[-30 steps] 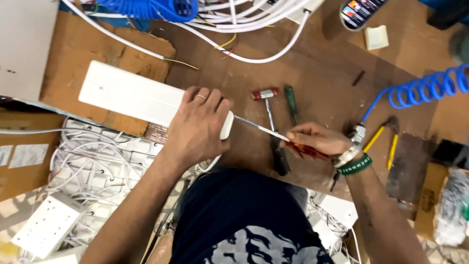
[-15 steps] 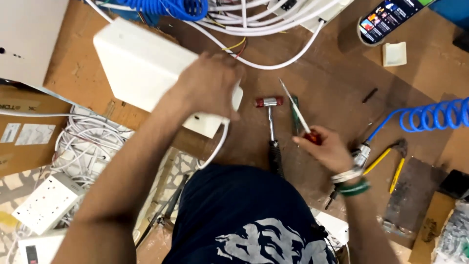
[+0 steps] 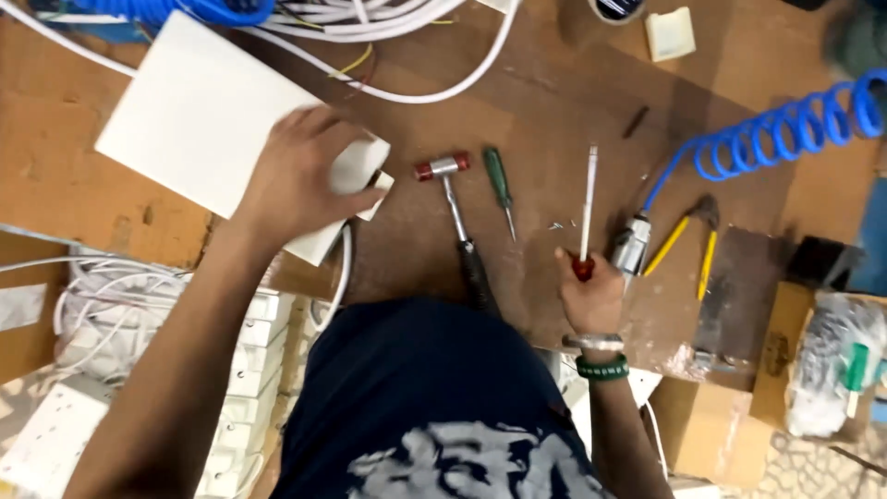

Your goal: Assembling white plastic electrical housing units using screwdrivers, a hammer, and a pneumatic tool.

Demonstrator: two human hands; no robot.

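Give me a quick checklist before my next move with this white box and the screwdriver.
1. Left hand grips white box: ok, fingers wrap its near end.
2. Right hand holds screwdriver: ok, fist on the red handle, shaft pointing away.
3. Screwdriver tip on the box: not ok, they are apart.
4. Hammer and green screwdriver lie between the hands: ok, untouched.
5. Box's open side or screws: cannot tell, hidden.
6. White cable below the box free: cannot tell.

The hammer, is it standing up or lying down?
Lying down. The hammer rests flat on the workbench, beside the green screwdriver, neither hand touching it.
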